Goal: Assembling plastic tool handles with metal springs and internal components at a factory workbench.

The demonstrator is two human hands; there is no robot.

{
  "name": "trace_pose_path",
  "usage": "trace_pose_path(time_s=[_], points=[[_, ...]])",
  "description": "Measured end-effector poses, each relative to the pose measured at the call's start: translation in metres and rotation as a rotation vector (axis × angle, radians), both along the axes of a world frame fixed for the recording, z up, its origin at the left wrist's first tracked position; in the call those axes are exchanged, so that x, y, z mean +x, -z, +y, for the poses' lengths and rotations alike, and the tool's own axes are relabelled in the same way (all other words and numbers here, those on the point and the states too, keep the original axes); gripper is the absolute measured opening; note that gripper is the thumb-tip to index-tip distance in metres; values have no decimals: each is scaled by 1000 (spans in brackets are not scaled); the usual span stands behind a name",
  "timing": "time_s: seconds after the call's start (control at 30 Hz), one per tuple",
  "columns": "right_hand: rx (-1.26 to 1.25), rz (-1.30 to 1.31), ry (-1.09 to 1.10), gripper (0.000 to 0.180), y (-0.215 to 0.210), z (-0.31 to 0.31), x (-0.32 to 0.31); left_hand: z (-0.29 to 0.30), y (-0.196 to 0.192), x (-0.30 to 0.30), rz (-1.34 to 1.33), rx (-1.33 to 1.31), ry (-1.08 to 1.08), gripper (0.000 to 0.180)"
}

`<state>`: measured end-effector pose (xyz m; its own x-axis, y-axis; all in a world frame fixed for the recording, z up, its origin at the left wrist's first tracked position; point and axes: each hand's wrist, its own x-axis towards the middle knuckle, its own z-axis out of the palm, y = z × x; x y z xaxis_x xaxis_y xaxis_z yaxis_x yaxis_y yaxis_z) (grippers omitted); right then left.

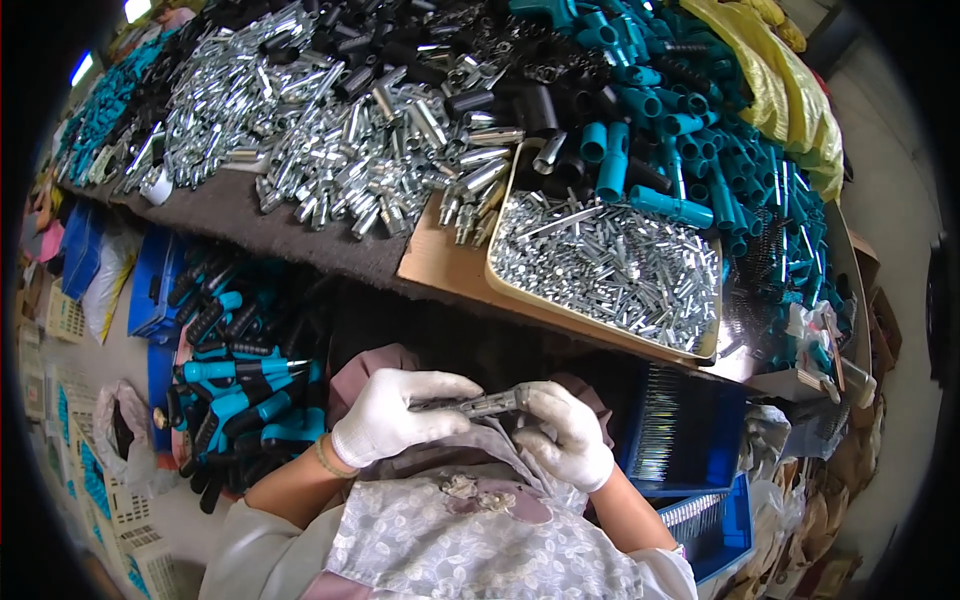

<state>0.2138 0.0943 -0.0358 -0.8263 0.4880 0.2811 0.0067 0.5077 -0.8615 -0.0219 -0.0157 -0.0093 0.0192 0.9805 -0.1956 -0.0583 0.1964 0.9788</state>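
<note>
White knit gloves cover both hands, which meet over my lap in front of the table edge. My left hand (405,415) is closed round one end of a slim silvery metal part (490,404). The other end sits between the thumb and fingers of my right hand (562,432). The part lies almost level, tilted slightly up to the right; its left end is hidden by the left glove. Beyond the hands, on the table, a cream tray (490,262) holds a heap of small metal pins (610,270).
Silvery metal sleeves (350,150) and teal plastic tubes (690,140) are piled across the table. Teal-and-black handled tools (240,390) are heaped at my left. Blue bins (690,430) with rows of thin metal rods stand at my right. A yellow sack (790,90) lies far right.
</note>
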Motion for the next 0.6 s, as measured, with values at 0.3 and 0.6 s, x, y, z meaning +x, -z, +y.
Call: trace_pose_path(time_s=[0.3,0.6], points=[[495,-22,354,19,-99,90,3,-2,4,-4,219,214,-60,36],[1220,-786,479,40,-105,208,-35,2,-7,9,282,256,-134,38]])
